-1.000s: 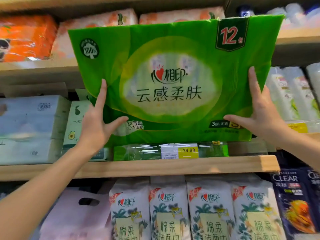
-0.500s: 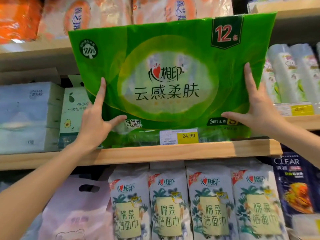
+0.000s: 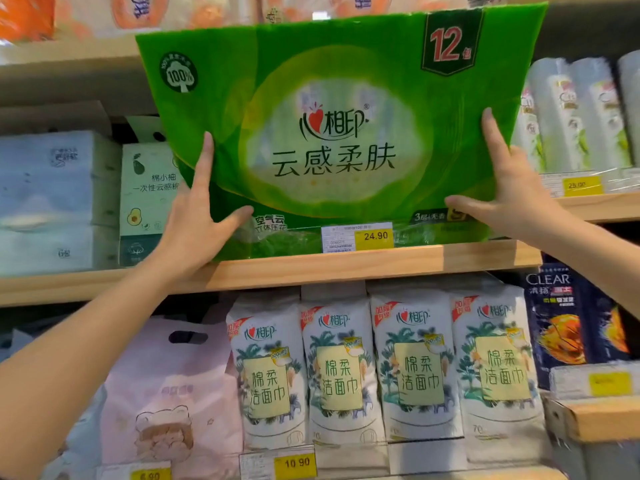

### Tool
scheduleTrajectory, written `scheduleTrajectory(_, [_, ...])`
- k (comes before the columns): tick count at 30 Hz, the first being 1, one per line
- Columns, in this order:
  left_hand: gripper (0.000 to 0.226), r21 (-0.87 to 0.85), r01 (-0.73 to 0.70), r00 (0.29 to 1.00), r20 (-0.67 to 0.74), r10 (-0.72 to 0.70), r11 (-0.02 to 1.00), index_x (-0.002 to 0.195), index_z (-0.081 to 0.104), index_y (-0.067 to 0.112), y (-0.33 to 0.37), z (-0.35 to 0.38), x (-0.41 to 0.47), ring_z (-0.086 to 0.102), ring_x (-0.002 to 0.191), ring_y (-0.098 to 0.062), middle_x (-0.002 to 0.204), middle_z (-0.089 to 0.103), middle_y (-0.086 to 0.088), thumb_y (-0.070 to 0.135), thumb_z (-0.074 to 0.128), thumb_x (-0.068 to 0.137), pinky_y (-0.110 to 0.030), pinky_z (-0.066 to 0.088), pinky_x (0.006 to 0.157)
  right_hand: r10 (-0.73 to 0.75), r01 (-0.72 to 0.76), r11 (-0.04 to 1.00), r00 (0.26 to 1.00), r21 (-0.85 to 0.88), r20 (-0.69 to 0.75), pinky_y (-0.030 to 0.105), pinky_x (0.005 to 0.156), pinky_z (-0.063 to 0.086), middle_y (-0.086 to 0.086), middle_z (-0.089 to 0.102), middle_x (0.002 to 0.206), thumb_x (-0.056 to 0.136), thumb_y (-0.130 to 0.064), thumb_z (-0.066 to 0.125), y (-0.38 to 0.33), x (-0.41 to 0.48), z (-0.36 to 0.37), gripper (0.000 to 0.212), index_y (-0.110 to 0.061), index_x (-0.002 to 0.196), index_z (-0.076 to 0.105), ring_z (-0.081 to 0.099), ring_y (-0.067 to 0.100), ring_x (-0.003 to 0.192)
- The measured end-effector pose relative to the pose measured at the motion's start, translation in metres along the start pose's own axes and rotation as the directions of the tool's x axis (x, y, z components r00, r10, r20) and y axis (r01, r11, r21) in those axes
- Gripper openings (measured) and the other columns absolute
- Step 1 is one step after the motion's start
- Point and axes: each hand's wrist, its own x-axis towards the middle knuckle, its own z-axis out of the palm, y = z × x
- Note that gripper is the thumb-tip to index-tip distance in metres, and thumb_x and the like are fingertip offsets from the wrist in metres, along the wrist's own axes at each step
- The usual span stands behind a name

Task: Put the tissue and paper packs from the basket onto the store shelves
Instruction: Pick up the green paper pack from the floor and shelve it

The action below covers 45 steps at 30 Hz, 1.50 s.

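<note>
Starting at your far left, blue-white tissue packs (image 3: 55,202) and an avocado-print box (image 3: 147,188) stand on the wooden shelf (image 3: 346,268). Your left hand (image 3: 194,223) is spread wide, index finger pointing up the front of the green tissue pack (image 3: 332,133), thumb hooked under near its lower left. That pack stands upright with its bottom at the shelf's front lip, behind a 24.90 price tag (image 3: 356,237). Your right hand (image 3: 509,188) mirrors it, open, fingers flat on the right edge, thumb pressing inward
</note>
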Motion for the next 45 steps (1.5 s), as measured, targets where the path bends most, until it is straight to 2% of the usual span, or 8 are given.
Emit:
scheduleTrajectory(4, [0.085,0.078,0.036,0.996,-0.083,-0.029,0.996,0.146,0.002,0.04,0.006,-0.003,-0.003,0.0,0.145,-0.025,0.155,-0.016,-0.017,0.038,0.061,0.085,-0.033,0.004,0.113,-0.04,0.017,0.987,0.99,-0.161,-0.138,0.045,0.113,0.018,0.017,-0.011,0.155,0.079,-0.037,0.066,-0.011,0.0,0.0,0.095,-0.029,0.146,-0.001,0.001,0.032,0.144])
scheduleTrajectory(8, [0.076,0.355,-0.099,0.956,-0.225,0.188,0.93,0.143,0.019,0.007,0.013,-0.007,0.008,-0.002,0.145,-0.031,0.156,-0.007,-0.021,0.047,0.053,0.087,-0.05,-0.001,0.116,-0.205,0.12,0.943,0.945,-0.309,-0.257,0.044,0.116,0.002,0.022,-0.007,0.154,0.076,-0.056,0.06,-0.026,0.021,-0.009,0.097,-0.025,0.146,0.0,-0.006,0.037,0.142])
scheduleTrajectory(11, [0.077,0.46,-0.105,0.914,-0.304,0.267,0.881,0.136,0.029,0.0,0.03,-0.017,0.026,0.007,0.145,-0.029,0.156,0.01,-0.019,0.056,0.045,0.086,-0.045,-0.001,0.116,-0.225,0.121,0.941,0.923,-0.317,-0.313,0.05,0.115,0.003,0.022,0.01,0.153,0.069,-0.074,0.053,-0.036,0.042,-0.015,0.098,-0.027,0.144,0.011,0.005,0.04,0.141])
scheduleTrajectory(13, [0.089,0.506,-0.107,0.914,-0.289,0.285,0.856,0.142,0.021,0.003,0.041,-0.027,0.045,0.01,0.144,-0.03,0.155,0.013,-0.019,0.066,0.039,0.083,-0.048,0.002,0.117,-0.229,0.141,0.95,0.919,-0.277,-0.32,0.055,0.111,0.02,0.02,0.031,0.145,0.064,-0.084,0.045,-0.044,0.055,-0.018,0.1,-0.02,0.137,0.024,0.025,0.038,0.136])
scheduleTrajectory(17, [0.095,0.639,-0.148,0.921,-0.188,0.34,0.755,0.147,0.007,0.03,0.056,-0.038,0.079,0.004,0.144,-0.036,0.157,0.007,-0.016,0.084,0.026,0.072,-0.062,0.002,0.112,-0.231,0.141,0.957,0.897,-0.252,-0.376,0.052,0.105,0.027,0.017,0.042,0.137,0.066,-0.083,0.04,-0.067,0.074,-0.019,0.093,-0.017,0.131,0.036,0.035,0.035,0.129])
scheduleTrajectory(23, [0.099,0.664,-0.104,0.911,-0.236,0.339,0.74,0.145,0.002,0.039,0.051,-0.021,0.101,0.003,0.143,-0.037,0.154,0.013,-0.017,0.091,0.021,0.063,-0.068,-0.001,0.108,-0.28,0.121,0.932,0.841,-0.343,-0.463,0.06,0.111,-0.004,0.014,0.008,0.156,0.065,-0.085,0.035,-0.075,0.089,-0.002,0.095,-0.033,0.143,0.017,0.002,0.035,0.143])
scheduleTrajectory(38, [0.093,0.609,-0.136,0.889,-0.273,0.368,0.781,0.141,0.02,0.03,0.046,-0.013,0.109,0.022,0.132,-0.035,0.134,0.032,-0.018,0.084,0.025,0.066,-0.066,-0.002,0.106,-0.326,0.116,0.917,0.769,-0.381,-0.55,0.061,0.111,-0.004,0.02,0.033,0.138,0.072,-0.082,0.027,-0.067,0.103,0.013,0.084,-0.021,0.13,0.032,0.019,0.032,0.138])
scheduleTrajectory(45, [0.098,0.625,-0.173,0.885,-0.24,0.398,0.761,0.147,0.001,0.036,0.045,-0.011,0.113,-0.006,0.144,-0.032,0.158,-0.002,-0.008,0.087,0.023,0.066,-0.071,-0.006,0.103,-0.341,0.118,0.906,0.771,-0.407,-0.537,0.062,0.11,-0.003,0.015,0.023,0.149,0.073,-0.081,0.025,-0.063,0.103,0.014,0.085,-0.032,0.142,0.017,0.013,0.032,0.141])
